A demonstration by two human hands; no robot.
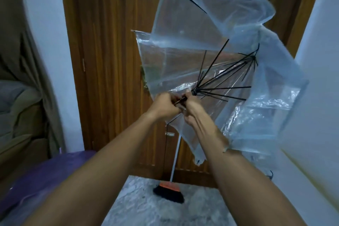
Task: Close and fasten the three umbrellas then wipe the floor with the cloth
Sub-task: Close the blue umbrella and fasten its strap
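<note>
Task was in its early part, by my reading: the clear umbrella point(201, 42) was only half folded, its canopy slack and crumpled, black ribs point(225, 71) fanned out from the runner point(194, 92). Nothing fastened on it yet. I saw no other umbrella for certain; a purple sheet-like thing point(45, 170) at lower left may have been one, could not tell. No cloth in view, and the grey floor point(139, 202) showed no sign of wiping, so I judged that step not begun. The umbrella was held out in front of me, up off the floor, its top tilted away to the right, before the wooden door point(113, 42). Both my arms reached forward, nearly straight, hands close together on the shaft point(182, 99). My left hand point(165, 105) had its fingers curled round the lower shaft; my right hand point(192, 105) gripped just beside the runner, fingers curled, thumb up toward it. A broom point(169, 190) leaned against the door below, well apart from my hands.
</note>
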